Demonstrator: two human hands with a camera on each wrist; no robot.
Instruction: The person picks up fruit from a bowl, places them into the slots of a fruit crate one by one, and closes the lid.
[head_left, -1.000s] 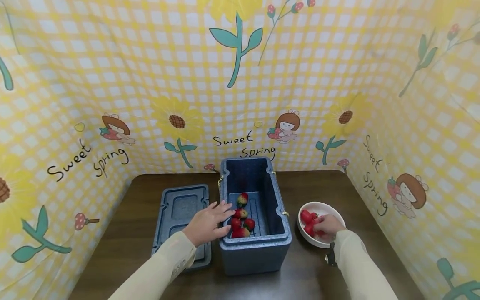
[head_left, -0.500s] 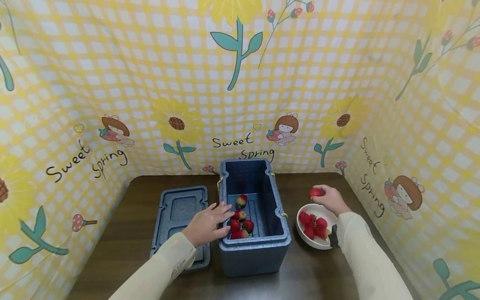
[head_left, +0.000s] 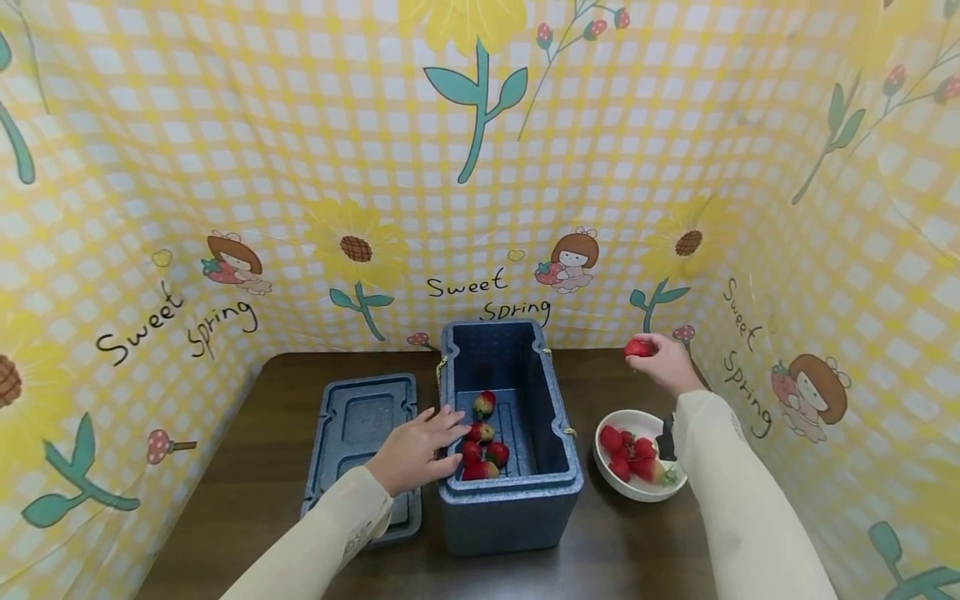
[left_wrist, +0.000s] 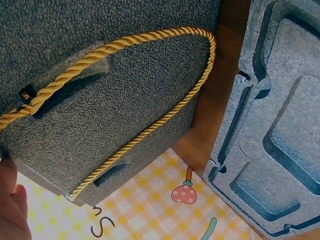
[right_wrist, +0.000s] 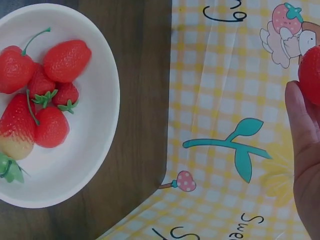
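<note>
A red strawberry [head_left: 637,347] is pinched in my right hand [head_left: 667,364], raised above the back right of the table. In the right wrist view that strawberry [right_wrist: 311,75] shows at the right edge, by the thumb. Below the hand stands a white bowl [head_left: 660,494] with several red strawberries [head_left: 619,467]. My left hand [head_left: 417,450] rests on the left rim of a dark blue foam box [head_left: 510,521], fingers extended over it. Several strawberries [head_left: 480,432] lie on the box's floor along its left side. Only part of the left hand [left_wrist: 14,205] shows in the left wrist view.
A blue foam lid [head_left: 367,408] lies on the brown table [head_left: 247,467], left of the box and partly under the left arm. Yellow rope [left_wrist: 150,130] loops along the box's side. A yellow checked cloth [head_left: 480,208] surrounds the table's back and sides.
My right hand has come up out of the bowl with a strawberry and moved away toward the back of the table. The left hand stays on the box rim.
</note>
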